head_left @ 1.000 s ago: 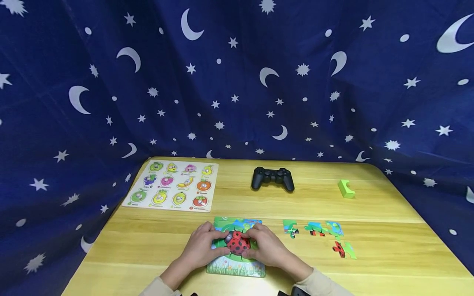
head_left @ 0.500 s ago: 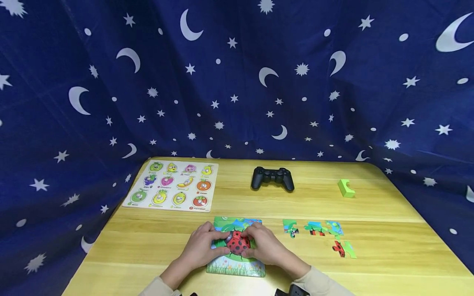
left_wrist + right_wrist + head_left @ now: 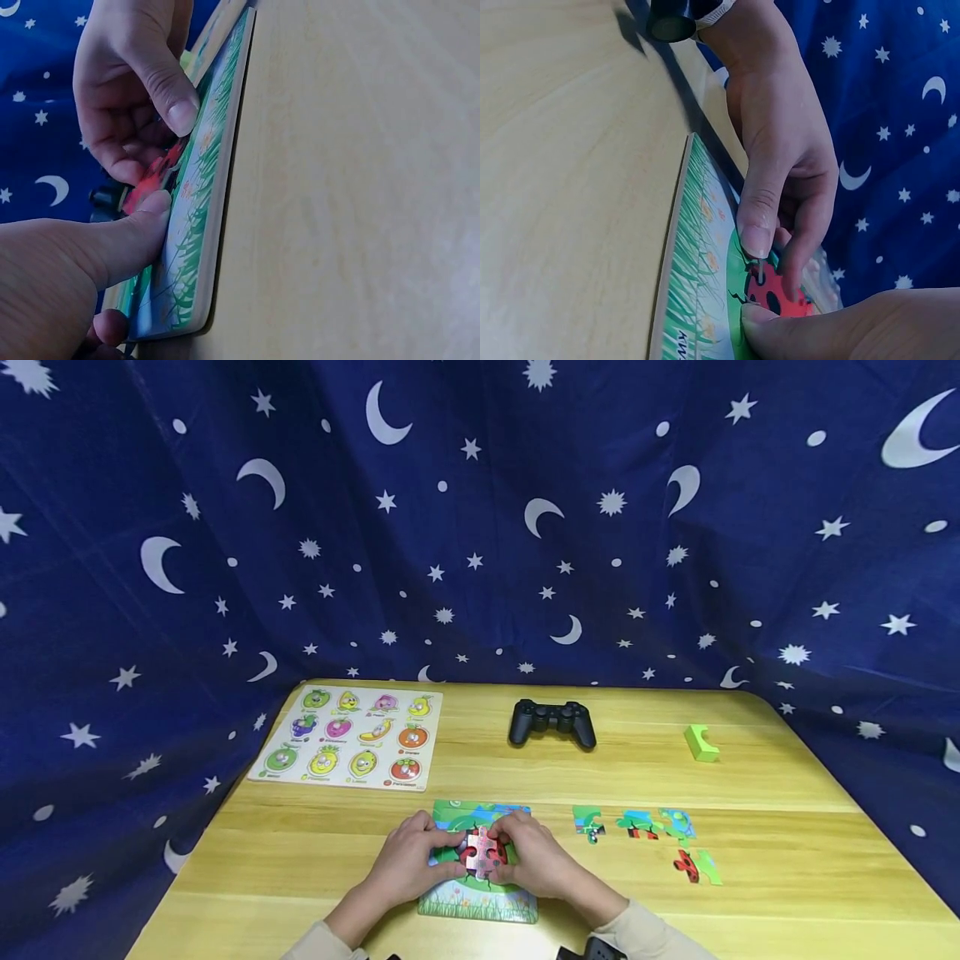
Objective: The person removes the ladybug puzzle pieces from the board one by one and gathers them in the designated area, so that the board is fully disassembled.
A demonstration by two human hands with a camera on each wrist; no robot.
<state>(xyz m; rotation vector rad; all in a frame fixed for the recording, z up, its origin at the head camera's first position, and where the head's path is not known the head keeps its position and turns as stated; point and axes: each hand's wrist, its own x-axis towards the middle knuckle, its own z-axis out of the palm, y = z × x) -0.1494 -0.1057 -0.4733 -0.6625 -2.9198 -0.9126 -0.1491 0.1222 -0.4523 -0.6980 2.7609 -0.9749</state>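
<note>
A ladybug jigsaw puzzle in a wooden tray (image 3: 476,908) lies in front of me, grass and flowers printed along its near edge. Over its middle, a red ladybug puzzle piece (image 3: 482,852) with rounded knobs shines pale with glare. My left hand (image 3: 411,857) holds it from the left side, thumb nearest me and forefinger beyond. From the right, my right hand (image 3: 542,860) grips it between thumb and fingers. In the right wrist view, the red piece (image 3: 776,289) shows between both thumbs, close over the printed picture. The left fingers are mostly hidden there.
Several loose jigsaw pieces (image 3: 638,823) lie right of the tray, among them a red and green pair (image 3: 696,866). Behind stand a black game controller (image 3: 552,722) and a green notched block (image 3: 701,743). A fruit puzzle board (image 3: 348,737) lies at the back left.
The middle ladybug piece has turned from plain red with black dots to pale and glaring, as if tilted, its knobbed outline now showing. Both hands stay nearly in place.
</note>
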